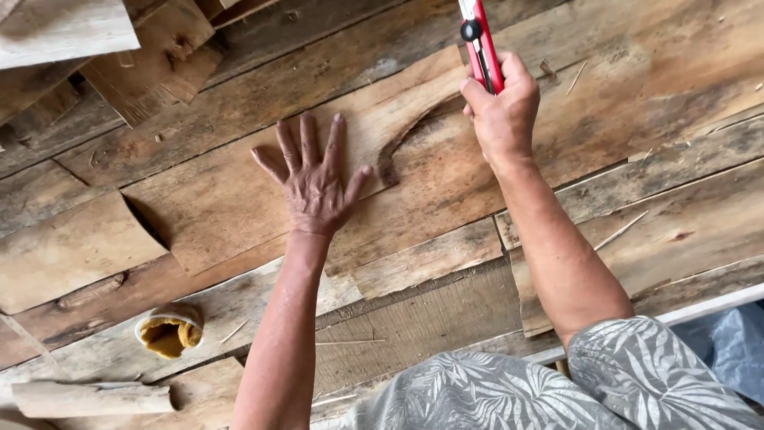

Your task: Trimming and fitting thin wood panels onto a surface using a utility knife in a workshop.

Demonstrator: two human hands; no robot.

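Underfoot, or under the work at least: a rough floor of weathered brown planks (652, 72), streaked and splintered, carrying everything else. Laid across those planks, a broad flat sheet of pale brown bark-like wood (239, 199), running slantwise from lower left to upper right, with a dark curved cut or split (398, 147) near its middle. Left of that sheet, a second curled tan slab (64, 251), edge lifted; above it, toward the upper left corner, a stack of loose grey-brown offcuts (95, 48). Below the sheet, near the lower left, a rolled pale strip (87, 398) and, just beside it, a small round cup of mustard-yellow paste (169, 330), kept within arm's reach but well apart from the cutting line.

On the sheet itself, left hand (312, 183) pressed flat, fingers fanned wide, thumb pointing at the curved cut: apparently weight spread to pin the sheet and stop it sliding or curling. Right of the cut, right hand (503, 107) closed in a fist around a red-handled utility knife with a black slider (480, 40), handle rising toward the top edge. Blade end hidden by the fist, so contact with the sheet not possible to tell. Grip firm and close to the cut, likely for control along the curve.
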